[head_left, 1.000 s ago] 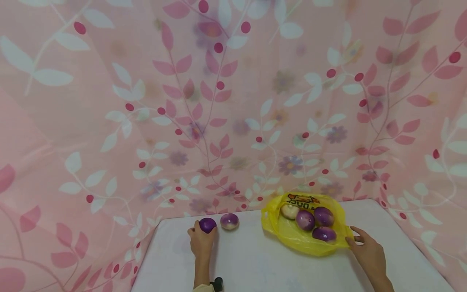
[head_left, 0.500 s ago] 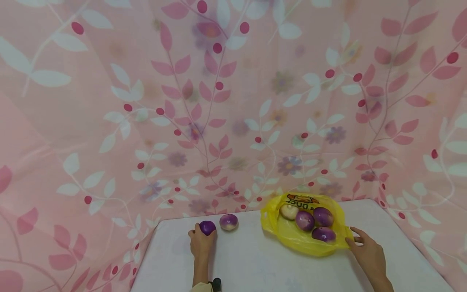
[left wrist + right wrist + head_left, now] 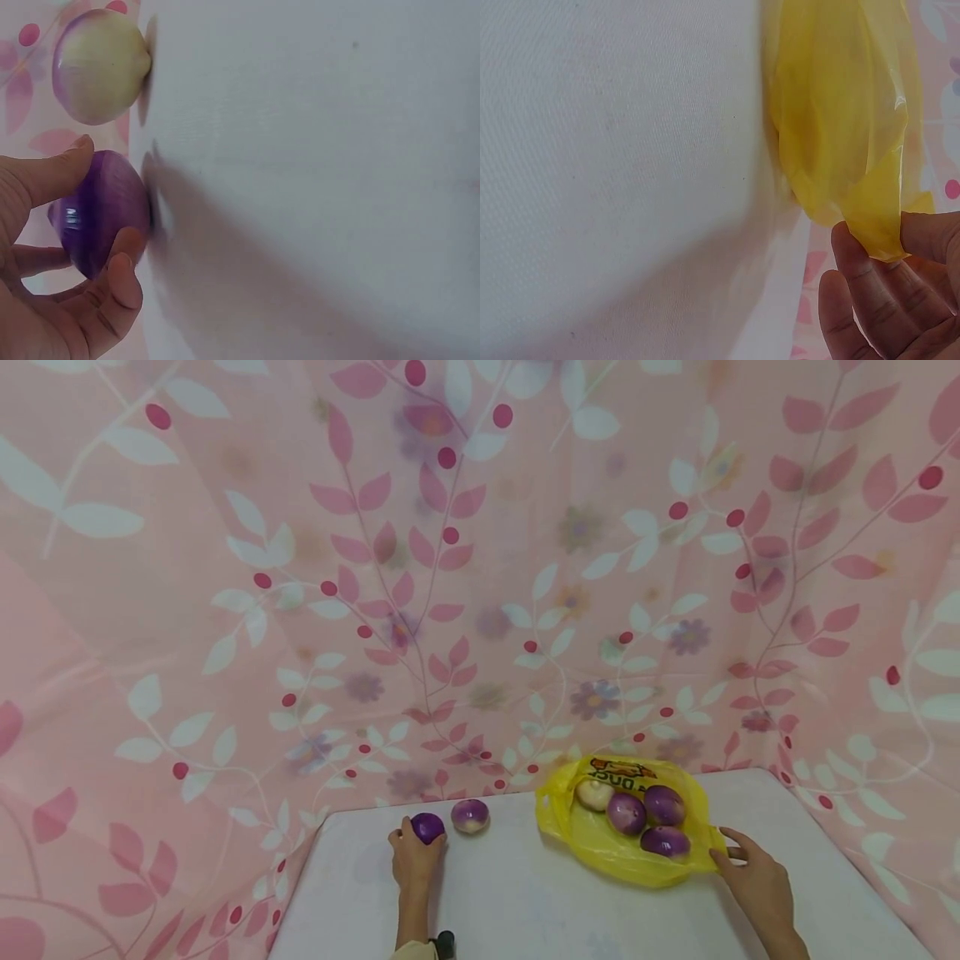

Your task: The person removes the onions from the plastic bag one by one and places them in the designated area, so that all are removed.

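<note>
At the left of the table, my left hand (image 3: 414,858) grips a glossy dark purple onion (image 3: 428,828) between thumb and fingers. The left wrist view shows this onion (image 3: 112,206) close to the white surface; whether it touches is unclear. Just right of it lies a second onion (image 3: 470,817), purple above and pale below, whose pale side (image 3: 101,71) faces the left wrist camera. My right hand (image 3: 759,885) pinches the right-hand edge of a yellow plastic bag (image 3: 622,864), its film (image 3: 847,112) gathered between thumb and fingers. Several onions (image 3: 626,814) lie in the bag's wide mouth.
The white table (image 3: 525,902) stands against a pink floral cloth (image 3: 480,610) that hangs behind it. Dark print marks the bag's far side. One onion (image 3: 595,794) in the bag shows a whitish side.
The onion in my left hand has come very slightly nearer to me. My right hand keeps its hold on the bag's edge, and the bag has not visibly moved.
</note>
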Demonstrator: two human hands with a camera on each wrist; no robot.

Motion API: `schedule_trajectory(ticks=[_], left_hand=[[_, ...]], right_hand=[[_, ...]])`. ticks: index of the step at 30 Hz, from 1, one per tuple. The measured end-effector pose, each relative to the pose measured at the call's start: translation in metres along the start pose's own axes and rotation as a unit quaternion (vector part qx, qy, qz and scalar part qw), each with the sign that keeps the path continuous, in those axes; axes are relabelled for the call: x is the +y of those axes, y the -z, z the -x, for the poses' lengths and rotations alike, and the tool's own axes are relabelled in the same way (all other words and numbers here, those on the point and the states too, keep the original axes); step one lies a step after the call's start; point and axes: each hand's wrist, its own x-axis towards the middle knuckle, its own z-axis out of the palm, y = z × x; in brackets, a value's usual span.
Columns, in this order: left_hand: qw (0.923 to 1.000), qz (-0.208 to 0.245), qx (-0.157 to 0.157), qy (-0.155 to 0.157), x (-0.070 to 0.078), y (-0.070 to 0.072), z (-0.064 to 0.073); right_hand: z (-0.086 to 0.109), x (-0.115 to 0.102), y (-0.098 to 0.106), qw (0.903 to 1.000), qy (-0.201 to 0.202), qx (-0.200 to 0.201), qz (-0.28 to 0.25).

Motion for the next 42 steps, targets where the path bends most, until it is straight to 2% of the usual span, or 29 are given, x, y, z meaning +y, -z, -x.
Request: schedule_trajectory(ticks=[9,17,22,27,34,38,42], left_hand=[[1.0000,0.001,0.003,-0.008,0.014,0.014,0.004],[0.9990,0.023,0.000,-0.039,0.027,0.015,0.015],[0.9968,0.023,0.013,-0.075,0.041,0.011,0.029],[0.9919,0.022,0.018,-0.124,0.056,0.002,0.044],[0.9886,0.036,0.021,-0.145,0.067,-0.012,0.059],[0.9833,0.049,0.029,-0.173,0.070,-0.020,0.066],[0.9803,0.067,0.032,-0.183,0.074,-0.028,0.074]], right_hand=[[0.000,-0.002,0.000,0.9999,-0.009,0.005,-0.002],[-0.001,-0.002,0.001,1.0000,-0.003,0.004,0.000],[-0.001,-0.003,0.002,1.0000,-0.007,-0.001,0.000],[-0.001,-0.004,0.002,0.9999,-0.015,-0.001,0.000],[0.000,-0.003,-0.002,0.9999,-0.016,-0.001,0.002],[0.001,-0.004,-0.001,0.9999,-0.017,0.005,0.000],[0.002,-0.004,0.000,1.0000,-0.009,0.004,-0.001]])
